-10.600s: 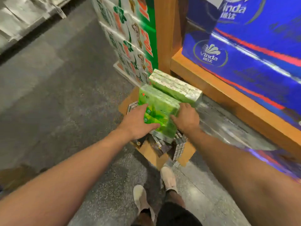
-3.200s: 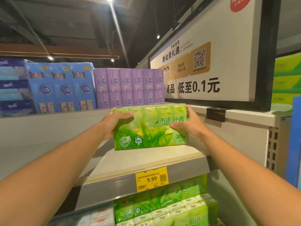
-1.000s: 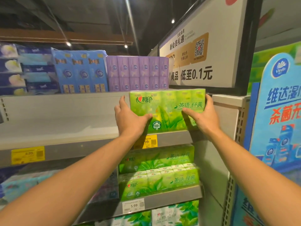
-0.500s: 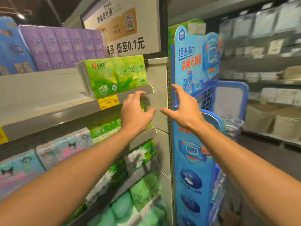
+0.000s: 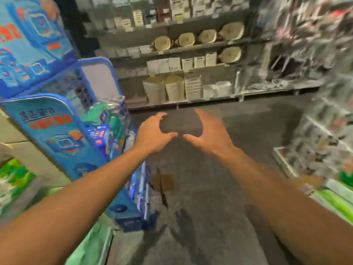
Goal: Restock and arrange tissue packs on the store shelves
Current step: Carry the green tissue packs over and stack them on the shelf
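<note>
My left hand [image 5: 152, 133] and my right hand [image 5: 207, 131] hover side by side over the dark aisle floor, fingers spread and relaxed, holding nothing. Blurred green tissue packs [image 5: 13, 180] show at the lower left edge on the store shelves. More green packs [image 5: 336, 201] lie at the right edge. The pack I placed on the shelf is out of view.
A blue cardboard display stand [image 5: 57, 131] with wipes packs stands close on my left. Across the aisle, grey shelves [image 5: 191, 48] carry woven baskets and white boxes. A blurred rack of goods [image 5: 324, 111] fills the right side. Dark floor [image 5: 200, 197] lies ahead.
I have let go of the green pack, which stays on the shelf. My view has swung right, away from the shelf toward the aisle, and both empty hands moved with it.
</note>
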The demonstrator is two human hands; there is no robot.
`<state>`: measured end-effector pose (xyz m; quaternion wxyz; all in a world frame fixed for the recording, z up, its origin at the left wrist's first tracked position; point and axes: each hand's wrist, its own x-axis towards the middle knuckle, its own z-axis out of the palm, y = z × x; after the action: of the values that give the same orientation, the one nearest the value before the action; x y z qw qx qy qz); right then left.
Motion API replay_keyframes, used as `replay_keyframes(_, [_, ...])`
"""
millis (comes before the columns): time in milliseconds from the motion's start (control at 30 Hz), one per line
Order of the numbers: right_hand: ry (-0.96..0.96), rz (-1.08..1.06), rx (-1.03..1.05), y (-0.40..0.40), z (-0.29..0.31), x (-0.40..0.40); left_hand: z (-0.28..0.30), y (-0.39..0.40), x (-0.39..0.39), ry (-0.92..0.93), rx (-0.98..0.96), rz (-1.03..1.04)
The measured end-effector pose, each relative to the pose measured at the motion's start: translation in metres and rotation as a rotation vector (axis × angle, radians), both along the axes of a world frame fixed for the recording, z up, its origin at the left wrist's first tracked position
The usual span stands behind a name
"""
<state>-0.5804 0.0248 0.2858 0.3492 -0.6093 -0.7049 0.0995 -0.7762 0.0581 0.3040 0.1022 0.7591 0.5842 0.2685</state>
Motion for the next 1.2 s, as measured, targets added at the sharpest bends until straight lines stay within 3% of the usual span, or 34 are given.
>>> replay_keyframes(267, [0.002, -0.444, -0.207, -0.133, -0.086, 0.287, -0.094, -0.054, 0.316, 0.043, -0.289, -0.451])
replay_keyframes(567, [0.142, -0.837, -0.505, -0.236, -0.201, 0.46, -0.192, -0.102, 0.534, 0.195, -0.571, -0.729])
replay_keyframes(833, [0.362, -1.069, -0.637, -0.186, -0.291, 0.584, -0.273, -0.031, 0.693, 0.216, -0.721, -0.825])
replay_keyframes(1200, [0.539, -1.321, -0.737, -0.078, -0.439, 0.74, -0.439, 0.108, 0.886, 0.359, -0.87, -0.727])
